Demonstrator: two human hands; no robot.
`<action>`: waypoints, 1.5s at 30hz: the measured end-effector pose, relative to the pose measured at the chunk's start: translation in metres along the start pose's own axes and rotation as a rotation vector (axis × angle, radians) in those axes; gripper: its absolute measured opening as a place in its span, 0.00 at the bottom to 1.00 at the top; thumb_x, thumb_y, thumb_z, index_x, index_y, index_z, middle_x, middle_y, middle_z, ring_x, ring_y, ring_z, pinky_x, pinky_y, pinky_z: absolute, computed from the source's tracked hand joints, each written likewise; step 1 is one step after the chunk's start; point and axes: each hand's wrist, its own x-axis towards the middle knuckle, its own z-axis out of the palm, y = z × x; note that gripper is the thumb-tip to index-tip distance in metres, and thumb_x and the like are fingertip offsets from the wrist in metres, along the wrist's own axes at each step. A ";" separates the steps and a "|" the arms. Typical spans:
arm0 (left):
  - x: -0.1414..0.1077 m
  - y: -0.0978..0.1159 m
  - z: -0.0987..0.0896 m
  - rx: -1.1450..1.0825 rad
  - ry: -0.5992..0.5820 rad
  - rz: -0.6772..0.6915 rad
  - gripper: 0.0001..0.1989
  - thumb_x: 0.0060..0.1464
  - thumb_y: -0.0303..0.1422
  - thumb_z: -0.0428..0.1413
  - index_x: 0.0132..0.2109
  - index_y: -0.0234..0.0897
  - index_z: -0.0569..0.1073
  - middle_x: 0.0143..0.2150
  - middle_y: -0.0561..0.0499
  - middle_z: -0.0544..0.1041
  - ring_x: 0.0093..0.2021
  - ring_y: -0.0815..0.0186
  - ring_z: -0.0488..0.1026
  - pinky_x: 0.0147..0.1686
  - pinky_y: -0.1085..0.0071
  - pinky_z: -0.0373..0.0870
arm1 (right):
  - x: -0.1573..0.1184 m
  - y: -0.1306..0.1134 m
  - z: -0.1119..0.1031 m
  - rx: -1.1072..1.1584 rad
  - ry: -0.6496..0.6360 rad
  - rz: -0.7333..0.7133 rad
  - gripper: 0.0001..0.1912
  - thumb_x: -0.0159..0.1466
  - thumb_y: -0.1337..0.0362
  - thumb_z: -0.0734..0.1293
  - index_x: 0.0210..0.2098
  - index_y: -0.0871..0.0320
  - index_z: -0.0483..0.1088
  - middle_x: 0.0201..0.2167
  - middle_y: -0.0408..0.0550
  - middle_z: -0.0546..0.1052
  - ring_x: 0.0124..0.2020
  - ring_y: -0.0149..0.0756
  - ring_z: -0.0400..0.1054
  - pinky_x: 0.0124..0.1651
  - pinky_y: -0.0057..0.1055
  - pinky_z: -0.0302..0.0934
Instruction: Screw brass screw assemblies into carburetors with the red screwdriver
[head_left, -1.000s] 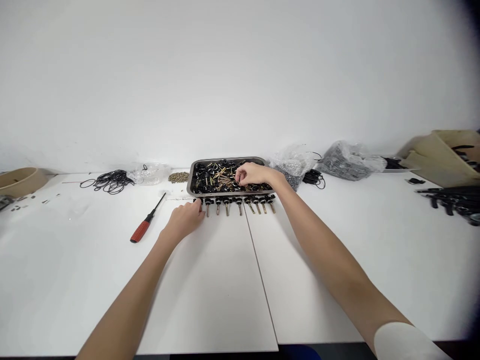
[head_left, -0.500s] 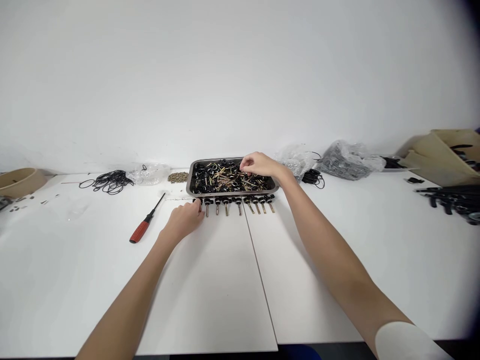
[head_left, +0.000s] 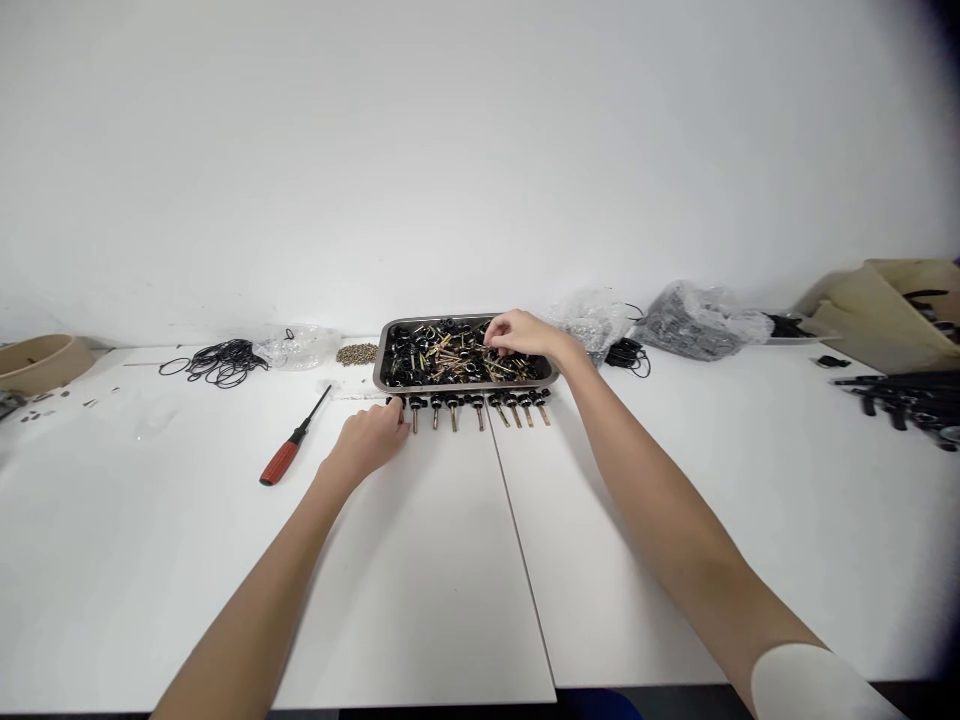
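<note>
My left hand (head_left: pixel 371 438) rests on the table at the left end of a row of black-headed parts with brass-coloured shafts (head_left: pixel 453 412). Its fingers are closed around one such part, mostly hidden by them. Over the right half of a dark metal tray (head_left: pixel 463 388), my right hand (head_left: pixel 517 333) has its fingertips pinched together. What they hold, if anything, is too small to make out. Heaped in the tray are black fittings and brass-coloured pins (head_left: pixel 448 358). The row of several parts lies along the tray's front edge.
A red-handled screwdriver (head_left: pixel 280 462) lies to the left. Behind it are black rubber rings (head_left: pixel 225 362), a clear plastic bag (head_left: pixel 300 347) and small brass pieces (head_left: pixel 356 354). To the right are plastic bags (head_left: pixel 694 322), a beige bin (head_left: pixel 874 315) and black parts (head_left: pixel 900 395). A seam (head_left: pixel 521 540) crosses the table.
My right hand has shifted very slightly right and down over the tray, its fingers still together. The left hand stays in place at the row.
</note>
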 end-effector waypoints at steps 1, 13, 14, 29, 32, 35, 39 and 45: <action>0.000 0.000 0.000 0.000 0.001 0.000 0.12 0.59 0.40 0.39 0.41 0.39 0.63 0.36 0.44 0.74 0.38 0.52 0.73 0.36 0.62 0.65 | 0.002 0.004 0.001 0.013 0.003 0.013 0.08 0.60 0.71 0.65 0.39 0.61 0.74 0.32 0.49 0.79 0.31 0.32 0.73 0.31 0.23 0.59; 0.001 0.000 0.001 0.004 0.004 0.000 0.13 0.58 0.39 0.39 0.42 0.39 0.64 0.37 0.43 0.74 0.38 0.52 0.73 0.35 0.63 0.63 | 0.013 0.001 0.024 -0.037 0.032 -0.018 0.10 0.62 0.72 0.64 0.41 0.60 0.74 0.39 0.50 0.79 0.36 0.34 0.73 0.40 0.28 0.65; 0.001 0.000 0.001 0.005 0.003 0.000 0.13 0.58 0.39 0.39 0.42 0.39 0.64 0.37 0.43 0.74 0.37 0.53 0.73 0.35 0.63 0.63 | 0.013 -0.002 0.027 -0.063 0.034 -0.031 0.09 0.61 0.72 0.65 0.40 0.60 0.74 0.40 0.51 0.78 0.38 0.34 0.72 0.42 0.29 0.64; -0.001 -0.001 0.001 0.000 0.003 0.008 0.12 0.59 0.39 0.39 0.41 0.39 0.63 0.35 0.45 0.74 0.36 0.54 0.73 0.34 0.64 0.62 | 0.020 -0.002 0.038 -0.250 -0.043 -0.033 0.11 0.57 0.77 0.68 0.38 0.61 0.75 0.43 0.52 0.76 0.38 0.34 0.71 0.37 0.25 0.63; -0.001 0.000 0.001 0.002 0.002 0.008 0.11 0.59 0.39 0.40 0.41 0.39 0.63 0.36 0.45 0.74 0.37 0.53 0.73 0.34 0.64 0.63 | 0.023 -0.001 0.040 -0.299 -0.049 -0.020 0.13 0.56 0.76 0.69 0.41 0.61 0.76 0.41 0.54 0.76 0.37 0.36 0.71 0.36 0.26 0.62; -0.001 0.000 0.000 0.004 0.001 0.008 0.12 0.59 0.40 0.39 0.41 0.40 0.62 0.36 0.45 0.74 0.37 0.53 0.73 0.35 0.63 0.63 | 0.024 0.001 0.040 -0.334 -0.050 -0.024 0.13 0.57 0.77 0.68 0.41 0.61 0.76 0.41 0.53 0.76 0.33 0.33 0.70 0.35 0.26 0.60; 0.000 0.000 0.001 0.005 -0.002 0.009 0.12 0.59 0.40 0.39 0.41 0.40 0.63 0.36 0.45 0.74 0.37 0.53 0.73 0.35 0.63 0.64 | 0.022 0.001 0.036 -0.360 -0.046 -0.029 0.10 0.58 0.74 0.68 0.39 0.59 0.76 0.40 0.51 0.76 0.29 0.30 0.67 0.33 0.26 0.59; -0.001 -0.001 0.000 -0.003 0.001 0.011 0.13 0.59 0.40 0.40 0.42 0.39 0.64 0.37 0.44 0.74 0.38 0.53 0.73 0.36 0.63 0.64 | 0.019 -0.003 0.031 -0.374 -0.051 -0.023 0.10 0.58 0.73 0.69 0.40 0.60 0.76 0.41 0.52 0.76 0.29 0.30 0.67 0.32 0.26 0.59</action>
